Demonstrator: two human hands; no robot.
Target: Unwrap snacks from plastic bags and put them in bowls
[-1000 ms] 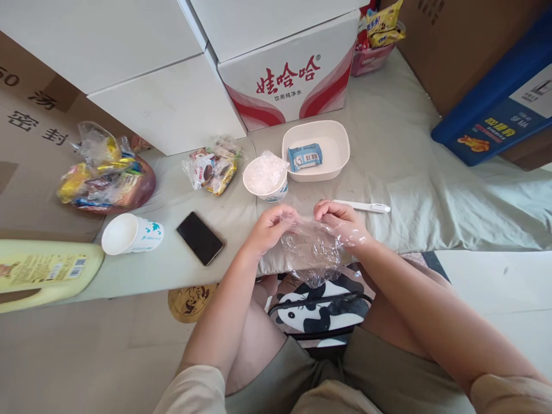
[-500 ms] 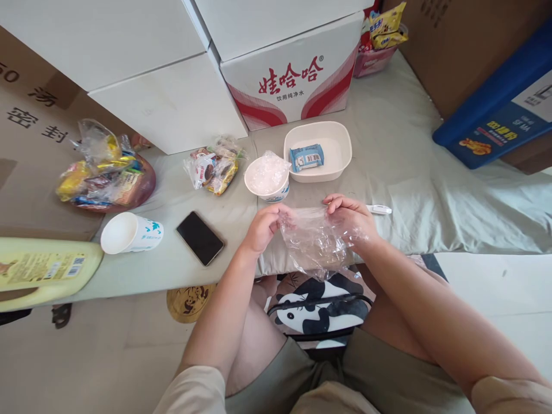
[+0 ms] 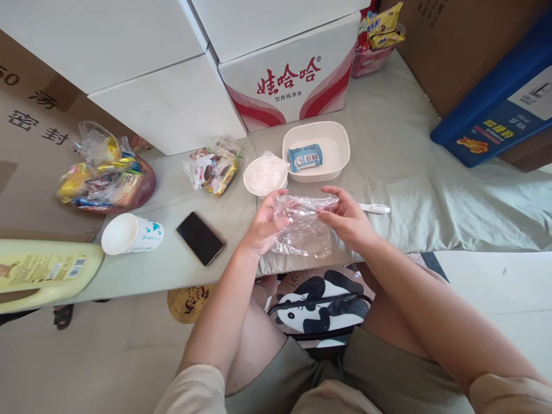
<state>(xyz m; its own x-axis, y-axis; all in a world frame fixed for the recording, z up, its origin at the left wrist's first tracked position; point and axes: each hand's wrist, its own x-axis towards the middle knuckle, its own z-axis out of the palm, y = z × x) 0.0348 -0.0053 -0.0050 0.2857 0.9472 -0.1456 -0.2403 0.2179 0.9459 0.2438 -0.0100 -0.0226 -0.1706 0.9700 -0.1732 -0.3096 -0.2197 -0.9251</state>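
Both hands hold a crumpled clear plastic bag (image 3: 302, 230) above the near edge of a cloth-covered table (image 3: 401, 167). My left hand (image 3: 263, 224) grips the bag's left side with curled fingers. My right hand (image 3: 349, 221) pinches its upper right edge. Just beyond the bag stands a paper cup (image 3: 264, 178) stuffed with clear plastic. A white pen-like stick (image 3: 374, 208) lies on the cloth right beside my right hand.
A white bowl (image 3: 336, 150) holds a blue packet (image 3: 305, 157). To the left lie a black phone (image 3: 200, 238), a tipped paper cup (image 3: 129, 234), two bags of snacks (image 3: 211, 167), and a yellow bottle (image 3: 43, 271). White cartons (image 3: 284, 75) stand behind.
The bag was hanging loose below my hands; now it is raised and bunched up between them, and both hands have moved a little forward toward the cup.
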